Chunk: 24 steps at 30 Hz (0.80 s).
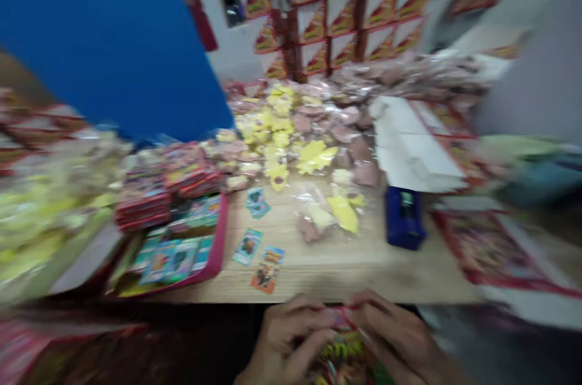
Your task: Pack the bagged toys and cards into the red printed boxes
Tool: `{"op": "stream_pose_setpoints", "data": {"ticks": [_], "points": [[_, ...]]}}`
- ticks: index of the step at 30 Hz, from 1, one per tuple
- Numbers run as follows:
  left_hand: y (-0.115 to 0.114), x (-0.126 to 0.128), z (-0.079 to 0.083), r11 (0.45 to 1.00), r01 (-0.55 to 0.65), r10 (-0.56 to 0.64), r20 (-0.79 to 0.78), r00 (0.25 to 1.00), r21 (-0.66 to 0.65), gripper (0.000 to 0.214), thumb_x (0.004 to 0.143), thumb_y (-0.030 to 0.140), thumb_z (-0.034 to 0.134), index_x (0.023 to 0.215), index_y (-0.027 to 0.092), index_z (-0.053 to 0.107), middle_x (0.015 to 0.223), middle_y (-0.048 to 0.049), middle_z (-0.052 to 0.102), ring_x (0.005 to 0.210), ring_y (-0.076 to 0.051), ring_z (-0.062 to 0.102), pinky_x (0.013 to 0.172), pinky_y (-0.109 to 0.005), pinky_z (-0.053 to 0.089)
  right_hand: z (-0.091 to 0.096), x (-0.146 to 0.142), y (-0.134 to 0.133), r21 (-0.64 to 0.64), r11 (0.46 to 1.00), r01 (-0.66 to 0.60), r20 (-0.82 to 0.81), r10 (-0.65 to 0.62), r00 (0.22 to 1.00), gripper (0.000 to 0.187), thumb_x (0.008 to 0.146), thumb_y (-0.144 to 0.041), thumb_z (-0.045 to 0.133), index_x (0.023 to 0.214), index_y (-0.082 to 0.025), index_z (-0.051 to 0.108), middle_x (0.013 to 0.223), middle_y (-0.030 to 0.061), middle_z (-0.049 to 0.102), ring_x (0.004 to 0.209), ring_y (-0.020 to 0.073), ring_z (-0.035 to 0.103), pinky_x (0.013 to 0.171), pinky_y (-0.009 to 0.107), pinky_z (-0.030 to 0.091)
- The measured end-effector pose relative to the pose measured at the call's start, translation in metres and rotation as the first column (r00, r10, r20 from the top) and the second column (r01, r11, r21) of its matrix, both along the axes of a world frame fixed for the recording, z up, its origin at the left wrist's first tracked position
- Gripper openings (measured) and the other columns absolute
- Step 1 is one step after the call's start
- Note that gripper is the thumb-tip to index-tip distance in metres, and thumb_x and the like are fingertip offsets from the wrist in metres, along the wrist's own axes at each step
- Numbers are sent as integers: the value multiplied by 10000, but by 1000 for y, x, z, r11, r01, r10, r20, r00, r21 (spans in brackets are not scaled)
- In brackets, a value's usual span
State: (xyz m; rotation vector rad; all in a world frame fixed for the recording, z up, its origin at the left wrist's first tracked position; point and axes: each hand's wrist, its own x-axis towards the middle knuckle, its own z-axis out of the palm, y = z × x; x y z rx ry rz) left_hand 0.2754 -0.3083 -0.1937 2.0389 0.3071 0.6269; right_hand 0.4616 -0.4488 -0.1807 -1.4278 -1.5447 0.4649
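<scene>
At the bottom centre, in front of the table edge, a red printed packet [344, 358] with yellow lettering is gripped between both hands. My left hand [291, 339] pinches its upper left side, fingers bent. My right hand [391, 333] closes on the upper right side, its fingertips close to the left ones. Much of the packet is hidden by the hands and the frame edge. Beyond the hands, an orange card [268, 270] and a teal card [248, 246] lie on the wooden table [318, 279]. A small pile of cards [257, 202] is behind them.
At left, a pink-rimmed box [220, 245] holds cards, with red stacks [143, 200] behind. Clear bags with yellow pieces [343, 213] lie mid-table. A dark blue object [404, 221] and white stack [409, 142] stand right. A blue panel [113, 39] covers the upper left.
</scene>
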Motion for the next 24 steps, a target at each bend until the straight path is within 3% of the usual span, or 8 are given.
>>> {"op": "stream_pose_setpoints", "data": {"ticks": [2,4,7,10,13,16,20,24], "points": [[9,0,17,957,-96,83,59,995,272,274,967,179,615,1171,281,766,1082,-44,791,919,-171,772,796,-240,633,6,12,0,-20,996,85,-27,-85,996,343,1023,-176,419,1221,-275,681,1177,66,707,1088,178,683,920,257,563],[23,5,27,857,-262,217,150,965,444,329,930,120,645,1189,291,752,1185,-20,768,979,-183,765,853,-254,632,4,37,-2,-100,935,341,-51,-347,936,348,1002,-196,458,1287,-254,650,1268,91,676,1107,205,677,955,340,564],[32,24,30,808,-375,252,309,917,454,317,897,81,671,1160,243,738,1251,-37,740,1036,-198,748,907,-283,619,-4,80,-5,-320,664,676,-104,-734,672,331,905,-150,490,1192,-183,654,1001,90,718,757,178,701,686,297,591],[27,47,22,805,-330,136,388,911,492,271,876,42,699,1108,183,709,1214,-73,749,1026,-190,747,885,-281,616,-13,111,4,-513,487,707,-127,-858,498,232,855,-158,541,1051,-152,664,823,62,687,543,143,637,446,220,476],[25,62,12,768,-324,110,385,916,552,292,844,-12,722,1089,146,704,1191,-105,749,1020,-188,745,878,-280,614,-18,120,20,-556,496,667,-177,-855,488,149,861,-222,574,966,-152,653,783,57,676,515,163,655,365,208,417],[27,64,8,776,-310,107,369,923,549,327,832,-41,717,1108,134,700,1196,-120,734,1042,-193,737,863,-275,622,-15,118,30,-565,524,637,-233,-842,486,101,884,-263,572,886,-176,622,792,48,688,595,187,710,422,213,479],[28,59,9,778,-286,85,357,930,559,363,839,-54,687,1156,124,678,1239,-147,704,1071,-211,727,850,-287,637,-9,117,31,-566,529,633,-257,-842,474,105,888,-261,569,807,-195,578,763,36,689,683,202,739,538,241,551],[20,58,10,750,-259,60,327,943,609,313,855,-39,681,1124,122,688,1180,-138,718,1065,-205,728,892,-291,624,-13,121,34,-562,521,642,-241,-846,476,123,880,-272,580,782,-197,573,721,20,672,610,188,720,473,213,496]]}}
